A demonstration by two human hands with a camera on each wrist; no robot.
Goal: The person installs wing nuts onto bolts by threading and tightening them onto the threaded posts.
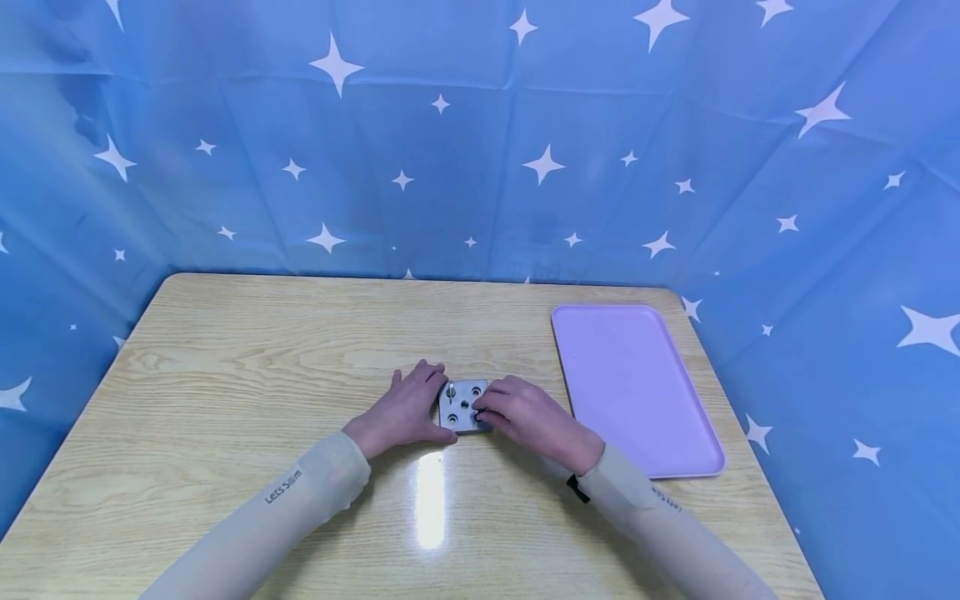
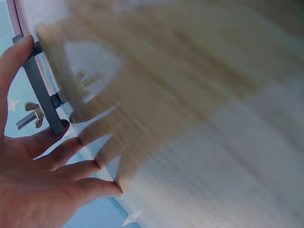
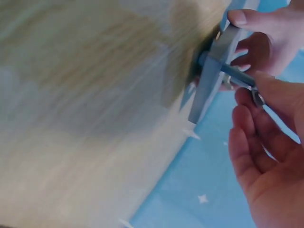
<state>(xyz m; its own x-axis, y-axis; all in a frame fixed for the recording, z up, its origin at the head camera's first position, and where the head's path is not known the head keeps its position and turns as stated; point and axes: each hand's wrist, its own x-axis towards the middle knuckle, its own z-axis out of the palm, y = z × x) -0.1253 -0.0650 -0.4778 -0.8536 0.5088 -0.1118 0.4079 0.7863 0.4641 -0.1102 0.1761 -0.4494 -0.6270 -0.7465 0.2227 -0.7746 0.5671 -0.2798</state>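
Observation:
A grey metal plate (image 1: 463, 422) with several holes stands on bolts at the middle of the table. My left hand (image 1: 405, 410) steadies it from the left, thumb on one edge and index finger at the opposite edge in the left wrist view. Through the plate's far left corner rises a bolt with a brass-coloured wing nut (image 2: 39, 115) on it. At the near right corner, my right hand (image 1: 528, 421) pinches a second wing nut (image 3: 257, 98) between thumb and index finger, at the end of an upright bolt (image 3: 236, 74). Fingers hide this nut in the head view.
A purple tray (image 1: 633, 383) lies to the right, beyond my right forearm. The wooden table (image 1: 247, 358) reaches back to a blue curtain (image 1: 465, 208) with white stars, which also hangs along both sides.

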